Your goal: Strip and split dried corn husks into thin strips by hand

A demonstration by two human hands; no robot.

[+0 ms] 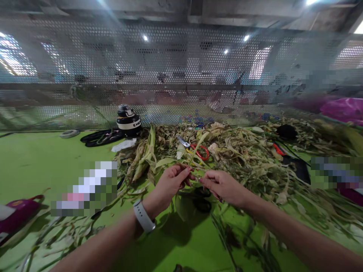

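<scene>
**greenbench:** what are the hands actually doing here?

**huskfan:** Both are on one stem (194, 153). The left hand (170, 184) has its thumb and fingertips pinched on the low end. The right hand (224, 187) pinches it just beside that, fingertips almost touching the left's. The stem is a thin pale-green strip slanting up and to the right from the pinch. It's held above the desk (34, 162), right at the near edge of the pile (244, 158).

**greenbench:** pile of what?

**huskfan:** Dried leaves and husks, yellowish green, spread over the middle and right of the green desk. Red scissors (200, 150) lie on top of it, just behind the stem's upper end. Black scissors (202, 199) sit on the desk directly under the hands (only the handle loops show clearly, the rest is in shadow).

**greenbench:** anything else around?

**huskfan:** There's a white watch (144, 216) on the left wrist. At the back left a black-and-white helmet (129, 121) stands against the mesh (181, 75), with a tape roll (69, 133) further left, well apart from the hands. A purple bag (17, 215) sits at the near left edge.
</scene>
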